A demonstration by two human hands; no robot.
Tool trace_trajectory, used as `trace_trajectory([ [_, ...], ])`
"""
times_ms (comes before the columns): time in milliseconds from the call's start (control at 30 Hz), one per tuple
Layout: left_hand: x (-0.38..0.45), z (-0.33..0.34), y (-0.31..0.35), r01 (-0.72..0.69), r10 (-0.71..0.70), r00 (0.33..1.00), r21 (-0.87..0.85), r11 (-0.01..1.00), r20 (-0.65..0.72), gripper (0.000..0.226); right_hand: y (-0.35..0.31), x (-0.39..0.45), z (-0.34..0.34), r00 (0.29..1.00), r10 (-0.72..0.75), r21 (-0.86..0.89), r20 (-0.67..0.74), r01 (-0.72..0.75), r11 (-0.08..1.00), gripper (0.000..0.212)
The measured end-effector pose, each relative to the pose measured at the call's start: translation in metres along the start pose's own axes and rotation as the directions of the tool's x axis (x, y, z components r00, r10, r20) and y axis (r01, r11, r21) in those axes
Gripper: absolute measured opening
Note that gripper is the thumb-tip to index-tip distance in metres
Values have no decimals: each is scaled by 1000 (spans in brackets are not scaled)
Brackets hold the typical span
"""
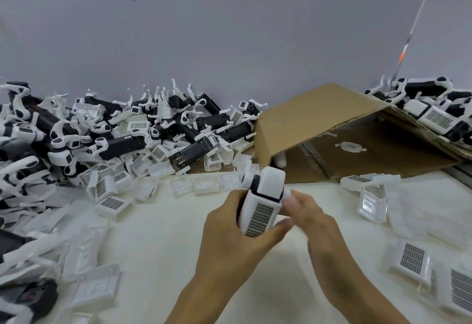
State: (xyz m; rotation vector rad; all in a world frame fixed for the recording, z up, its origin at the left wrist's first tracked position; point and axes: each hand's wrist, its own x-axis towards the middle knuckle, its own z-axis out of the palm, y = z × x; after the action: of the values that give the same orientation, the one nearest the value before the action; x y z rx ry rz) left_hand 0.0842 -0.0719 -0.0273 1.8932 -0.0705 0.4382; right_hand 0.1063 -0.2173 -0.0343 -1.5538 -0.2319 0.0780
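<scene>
My left hand (pixel 229 237) grips a white-and-black toy body (pixel 263 198) with a grey grille panel on its face, held upright over the white table (pixel 158 252). The thumb curls under its lower end. My right hand (pixel 314 224) is at the body's right side; its fingertips touch the edge and look blurred, so I cannot tell whether they pinch it.
A heap of black-and-white toy parts (pixel 115 134) fills the back left. Loose white shells with grilles (pixel 412 260) lie at the right and left. A tipped cardboard box (pixel 332 129) lies open behind the hands, with more assembled parts (pixel 434 109) on top of it.
</scene>
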Motion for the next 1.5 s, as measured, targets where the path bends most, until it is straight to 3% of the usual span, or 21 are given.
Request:
trace_trajectory([
  [100, -1, 0, -2, -53, 50, 992, 31, 998, 112, 52, -4, -3, 7, 999, -22, 41, 39, 20, 999, 39],
  [167, -2, 0, -1, -7, 34, 961, -98, 995, 273, 46, -6, -2, 7, 998, -35, 107, 51, 29, 994, 37],
  [233, -3, 1, 1, 89, 2, 941, -251, 964, 339, 44, -7, 1, 2, 999, -36, 153, 23, 32, 988, 42],
  [300, -3, 2, 1, 149, -33, 948, -348, 926, 316, 41, -9, 2, -2, 999, -36, 191, -8, 37, 981, 41],
  [400, -2, 4, 2, 101, -10, 969, -359, 928, 247, 34, -11, 2, -5, 1000, -21, 234, -24, 26, 972, 36],
  [567, 2, 0, 0, 104, -3, 966, -377, 920, 258, 34, -13, 0, -2, 998, -66, 143, -21, 69, 987, 38],
  [833, -3, 6, 2, 41, 19, 988, -371, 928, 156, 21, -8, 0, 0, 979, -156, 1, -134, 157, 988, 35],
  [933, -3, 8, 2, 50, 0, 992, -393, 918, 128, 24, -8, -1, 3, 994, -59, 87, -91, 67, 994, 52],
  [1067, -4, 11, 2, 95, -43, 989, -395, 914, 140, 52, -5, -2, 5, 997, -20, 89, -78, 27, 996, 62],
  [1233, -7, 11, 1, 108, -12, 963, -345, 932, 270, 47, -8, -1, 0, 993, -29, 97, -113, 41, 994, 50],
  [1400, -5, 10, -1, 64, -18, 992, -378, 924, 122, 42, -13, -5, 9, 998, -46, 61, 31, 44, 997, 36],
  [1500, -4, 10, -2, 36, -12, 998, -390, 920, 65, 34, -11, -5, 10, 995, -102, 24, 6, 102, 995, 31],
])
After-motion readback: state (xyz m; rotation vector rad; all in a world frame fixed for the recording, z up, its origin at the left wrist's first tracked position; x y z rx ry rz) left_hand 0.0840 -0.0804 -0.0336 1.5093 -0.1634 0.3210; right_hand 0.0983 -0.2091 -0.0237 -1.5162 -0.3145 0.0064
